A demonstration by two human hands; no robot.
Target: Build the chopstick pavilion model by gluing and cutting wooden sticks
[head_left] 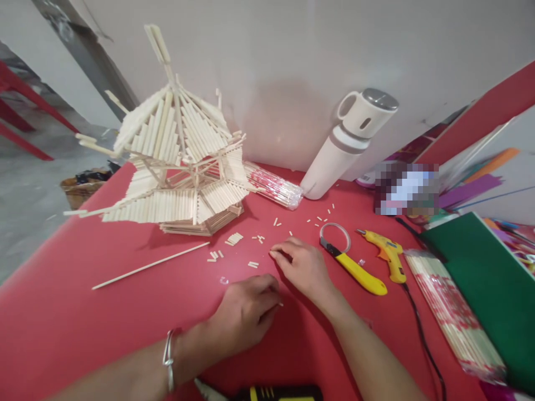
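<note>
One red table (pixel 83 312) fills most of the view under a pale wall (pixel 292 55), with a stick pagoda model (pixel 179 161) on it. The left hand (pixel 244 314) is closed, pinching a tiny stick piece (pixel 279 304); the right hand (pixel 303 267), fingers curled, pinches another short piece (pixel 272 253) on the table.

A pixelated patch (pixel 406 188) hides 1 item by the wall, and the bottom edge crops a yellow-black tool (pixel 279 393).
</note>
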